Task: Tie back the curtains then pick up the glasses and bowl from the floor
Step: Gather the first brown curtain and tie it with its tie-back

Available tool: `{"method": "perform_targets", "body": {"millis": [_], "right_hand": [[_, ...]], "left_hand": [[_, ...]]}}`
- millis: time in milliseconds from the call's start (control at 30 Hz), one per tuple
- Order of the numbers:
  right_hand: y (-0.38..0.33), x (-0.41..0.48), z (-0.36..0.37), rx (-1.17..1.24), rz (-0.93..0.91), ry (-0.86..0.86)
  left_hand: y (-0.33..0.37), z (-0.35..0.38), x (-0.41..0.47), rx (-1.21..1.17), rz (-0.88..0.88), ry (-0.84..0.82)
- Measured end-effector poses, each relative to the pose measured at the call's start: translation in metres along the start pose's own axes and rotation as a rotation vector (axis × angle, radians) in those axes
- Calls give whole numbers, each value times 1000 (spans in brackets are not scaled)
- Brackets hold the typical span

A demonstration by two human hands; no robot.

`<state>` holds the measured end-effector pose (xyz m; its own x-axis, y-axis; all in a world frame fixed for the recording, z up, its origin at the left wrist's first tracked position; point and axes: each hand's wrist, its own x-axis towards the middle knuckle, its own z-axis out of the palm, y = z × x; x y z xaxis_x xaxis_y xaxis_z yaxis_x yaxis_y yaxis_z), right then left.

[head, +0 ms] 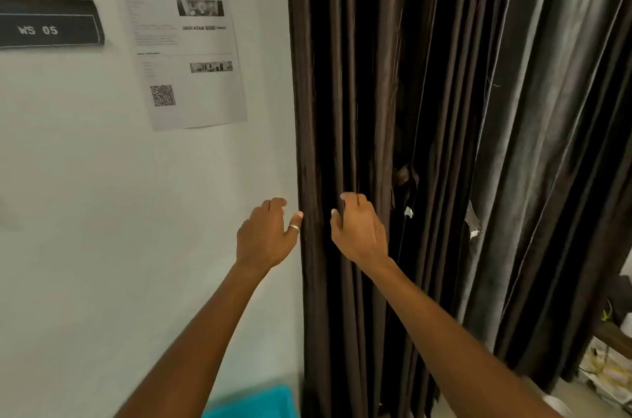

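Note:
A dark brown curtain [444, 144] hangs in bunched vertical folds over the right half of the view. My left hand [265, 234], with a ring on the thumb, is at the curtain's left edge beside the wall; its thumb touches the edge fold and its fingers are loosely curled, holding nothing. My right hand [359, 229] lies against the front folds just to the right, with its fingertips curled into a fold and its thumb free. No glasses or bowl are in view.
A white wall [136, 212] fills the left, with a printed sheet [181, 51] and a black sign reading WS 05 [48, 24]. A turquoise object [253, 404] lies low by the curtain's foot. Stacked papers and clutter [605, 366] sit at lower right.

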<state>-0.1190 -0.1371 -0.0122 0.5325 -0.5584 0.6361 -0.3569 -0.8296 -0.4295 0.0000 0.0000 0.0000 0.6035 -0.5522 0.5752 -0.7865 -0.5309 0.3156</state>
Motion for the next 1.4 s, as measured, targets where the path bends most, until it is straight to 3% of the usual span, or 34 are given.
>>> {"method": "perform_targets", "body": {"millis": [433, 733, 1100, 1400], "right_hand": [[29, 12, 27, 7, 196, 58], [34, 30, 38, -7, 175, 47], [42, 39, 38, 78, 127, 111], [50, 50, 41, 226, 101, -19]], "left_hand": [[22, 63, 34, -217, -150, 7], [29, 81, 56, -187, -200, 29], [20, 86, 51, -216, -203, 192], [-6, 65, 32, -305, -243, 266]]}}
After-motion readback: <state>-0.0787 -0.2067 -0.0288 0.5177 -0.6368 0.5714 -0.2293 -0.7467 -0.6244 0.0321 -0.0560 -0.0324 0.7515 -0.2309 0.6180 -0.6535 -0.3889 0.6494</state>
